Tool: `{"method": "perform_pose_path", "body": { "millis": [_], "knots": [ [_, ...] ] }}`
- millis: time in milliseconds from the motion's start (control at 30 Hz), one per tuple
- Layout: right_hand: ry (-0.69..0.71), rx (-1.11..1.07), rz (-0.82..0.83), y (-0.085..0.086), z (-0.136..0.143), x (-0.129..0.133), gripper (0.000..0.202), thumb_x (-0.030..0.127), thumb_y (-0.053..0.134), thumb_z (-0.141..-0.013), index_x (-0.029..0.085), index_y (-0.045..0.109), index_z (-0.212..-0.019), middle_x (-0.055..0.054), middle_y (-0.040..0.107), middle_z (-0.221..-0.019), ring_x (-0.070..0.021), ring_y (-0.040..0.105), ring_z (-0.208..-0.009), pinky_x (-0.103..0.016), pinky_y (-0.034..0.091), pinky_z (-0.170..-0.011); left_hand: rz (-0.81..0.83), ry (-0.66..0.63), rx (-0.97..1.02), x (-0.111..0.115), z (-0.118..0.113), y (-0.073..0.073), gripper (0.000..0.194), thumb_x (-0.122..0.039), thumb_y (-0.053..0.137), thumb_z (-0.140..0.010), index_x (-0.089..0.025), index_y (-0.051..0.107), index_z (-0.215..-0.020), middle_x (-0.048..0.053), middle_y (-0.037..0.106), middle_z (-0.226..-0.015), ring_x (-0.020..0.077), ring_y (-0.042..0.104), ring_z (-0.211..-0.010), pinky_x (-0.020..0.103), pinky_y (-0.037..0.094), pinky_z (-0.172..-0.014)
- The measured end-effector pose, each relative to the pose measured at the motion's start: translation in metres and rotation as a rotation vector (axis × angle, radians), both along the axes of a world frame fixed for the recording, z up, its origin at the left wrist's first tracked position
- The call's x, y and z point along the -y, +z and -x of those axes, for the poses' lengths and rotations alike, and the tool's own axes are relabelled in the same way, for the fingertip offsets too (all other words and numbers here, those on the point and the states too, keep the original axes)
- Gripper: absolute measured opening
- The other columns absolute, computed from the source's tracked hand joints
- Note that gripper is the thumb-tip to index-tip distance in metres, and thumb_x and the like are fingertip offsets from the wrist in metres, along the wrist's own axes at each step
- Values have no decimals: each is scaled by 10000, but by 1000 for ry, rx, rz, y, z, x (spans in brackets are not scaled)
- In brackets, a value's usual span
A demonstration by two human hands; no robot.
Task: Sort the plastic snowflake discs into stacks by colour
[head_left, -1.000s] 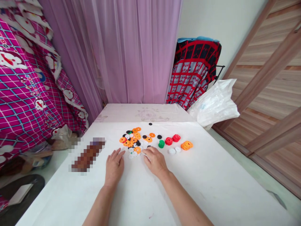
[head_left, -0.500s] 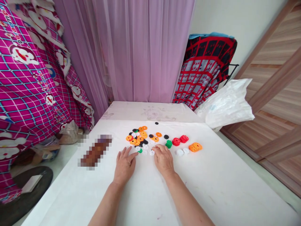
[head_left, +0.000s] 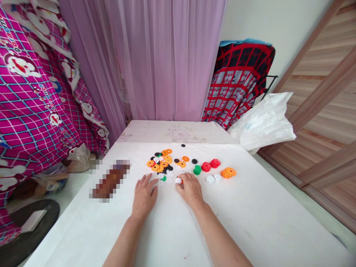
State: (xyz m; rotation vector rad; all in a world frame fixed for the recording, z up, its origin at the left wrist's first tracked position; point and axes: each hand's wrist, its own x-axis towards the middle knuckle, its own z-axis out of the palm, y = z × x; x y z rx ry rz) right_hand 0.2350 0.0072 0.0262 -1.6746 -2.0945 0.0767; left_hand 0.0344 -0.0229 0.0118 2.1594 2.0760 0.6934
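Note:
On the white tabletop lies a loose heap of small flower-shaped plastic discs, with orange discs (head_left: 167,159), black, white and green ones mixed together. My left hand (head_left: 145,194) rests flat with its fingers stretched, just left of the white discs (head_left: 170,175) and a green disc (head_left: 163,178) at the heap's near edge. My right hand (head_left: 191,189) is curled down, thumb and fingers closed about a white flower disc (head_left: 178,180). A bit of orange shows beside it, partly hidden by the fingers.
Right of my right hand stand a green stack (head_left: 197,170), two red stacks (head_left: 210,165), two white stacks (head_left: 214,178) and an orange stack (head_left: 228,172). Single black discs (head_left: 194,161) lie farther back. A white plastic bag (head_left: 264,122) is at the table's right edge; a pixelated brown patch (head_left: 109,181) lies left.
My left hand has drawn its index finger back from the green and white discs. My right thumb has shifted, showing more of the white disc. The camera view has turned slightly.

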Motion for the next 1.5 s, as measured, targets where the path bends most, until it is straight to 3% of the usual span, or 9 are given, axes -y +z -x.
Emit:
{"method": "perform_pose_path", "body": {
  "millis": [133, 267, 400, 500, 900, 1100, 1233, 1400, 1500],
  "knots": [
    [-23, -77, -121, 5, -15, 1, 132, 247, 581, -804, 213, 643, -915, -46, 654, -891, -202, 559, -873, -304, 385, -802, -8, 3, 5, -2, 3, -4, 367, -265, 418, -885, -274, 666, -1156, 56, 536, -1401, 291, 428, -1339, 531, 324, -1098],
    [-215, -150, -249, 7, -68, 3, 168, 314, 570, -809, 218, 638, -928, -47, 645, -905, -209, 552, -872, -316, 393, -798, -15, -2, 3, -3, 5, -5, 368, -280, 406, -886, -276, 673, -1140, 55, 541, -1396, 294, 431, -1336, 531, 321, -1099],
    [-369, -131, -259, 2, -114, 4, 186, 348, 591, -785, 204, 647, -889, -57, 630, -871, -216, 535, -854, -325, 388, -771, -7, 5, -3, -3, 4, -4, 375, -298, 390, -889, -276, 678, -1129, 56, 545, -1391, 293, 433, -1333, 535, 313, -1100],
    [-402, -102, -248, -1, -121, 4, 182, 350, 598, -781, 208, 657, -880, -63, 626, -939, -217, 521, -885, -330, 370, -773, 8, 6, -11, -2, 5, -3, 385, -310, 385, -891, -269, 675, -1140, 61, 547, -1389, 293, 430, -1335, 528, 313, -1102],
    [-402, -35, -289, -3, -112, 5, 249, 385, 626, -786, 207, 675, -954, -84, 619, -1072, -243, 503, -971, -346, 344, -787, 55, 4, -37, -4, 5, 1, 394, -304, 383, -895, -258, 671, -1159, 63, 529, -1408, 298, 406, -1354, 520, 305, -1112],
    [-125, -101, -366, 4, -78, 11, 186, 297, 516, -889, 214, 683, -894, -56, 638, -969, -192, 530, -903, -312, 379, -820, 53, 15, -13, -3, 4, 0, 395, -292, 379, -896, -249, 668, -1161, 66, 530, -1406, 294, 412, -1350, 517, 308, -1113],
    [2, -7, -162, 17, -33, 2, 194, 228, 503, -896, 227, 692, -937, -53, 655, -947, -180, 558, -897, -279, 414, -797, 19, 18, 10, -4, 5, -3, 380, -289, 403, -889, -252, 663, -1163, 64, 533, -1404, 293, 413, -1349, 521, 318, -1106],
    [-220, 119, 223, 33, 3, -21, 251, 283, 471, -914, 176, 673, -1020, -97, 662, -990, -184, 628, -838, -273, 435, -684, -3, 11, 29, -5, 6, -7, 365, -282, 413, -885, -265, 668, -1146, 59, 538, -1399, 293, 420, -1343, 530, 328, -1096],
    [-284, 124, 296, 35, 10, -27, 290, 322, 479, -902, 136, 656, -1037, -130, 650, -1027, -208, 646, -865, -280, 441, -677, -5, 10, 27, -5, 5, -8, 363, -281, 415, -888, -263, 664, -1151, 62, 532, -1404, 294, 416, -1346, 530, 323, -1098]
  ]
}}
